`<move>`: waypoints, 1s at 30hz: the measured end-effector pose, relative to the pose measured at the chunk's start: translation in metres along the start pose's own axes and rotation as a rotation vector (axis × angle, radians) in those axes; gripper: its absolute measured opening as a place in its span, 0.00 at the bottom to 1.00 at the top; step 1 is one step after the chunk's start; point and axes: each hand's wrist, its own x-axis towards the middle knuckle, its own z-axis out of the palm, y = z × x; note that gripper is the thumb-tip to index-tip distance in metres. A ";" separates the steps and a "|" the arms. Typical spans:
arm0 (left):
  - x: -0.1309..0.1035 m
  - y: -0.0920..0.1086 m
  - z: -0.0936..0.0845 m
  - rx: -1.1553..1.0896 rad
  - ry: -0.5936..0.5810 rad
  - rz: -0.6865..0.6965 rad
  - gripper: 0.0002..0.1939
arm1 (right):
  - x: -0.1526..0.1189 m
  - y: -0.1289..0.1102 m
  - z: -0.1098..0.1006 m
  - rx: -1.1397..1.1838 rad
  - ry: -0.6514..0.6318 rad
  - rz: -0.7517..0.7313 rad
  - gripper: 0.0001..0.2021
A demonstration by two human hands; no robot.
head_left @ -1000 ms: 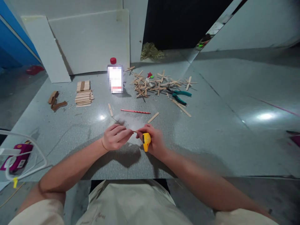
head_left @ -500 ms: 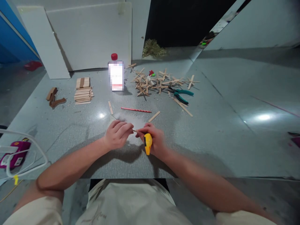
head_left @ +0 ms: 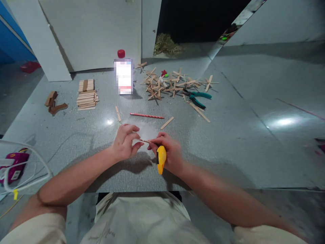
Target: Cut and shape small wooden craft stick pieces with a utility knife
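The right hand (head_left: 170, 151) is pinching a stick (head_left: 145, 141); the left hand (head_left: 125, 143) is holding its fingers spread. Crosses (head_left: 174, 89) are lying assembled; stacked sticks (head_left: 86, 101) are waiting.

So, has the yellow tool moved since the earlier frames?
Yes. Judged against the red pencil, the yellow tool in the right hand has shifted slightly toward the person, away from the pencil.
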 end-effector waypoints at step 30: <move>0.006 0.018 -0.004 -0.189 -0.195 -0.206 0.22 | 0.005 0.007 -0.002 -0.083 -0.072 -0.156 0.04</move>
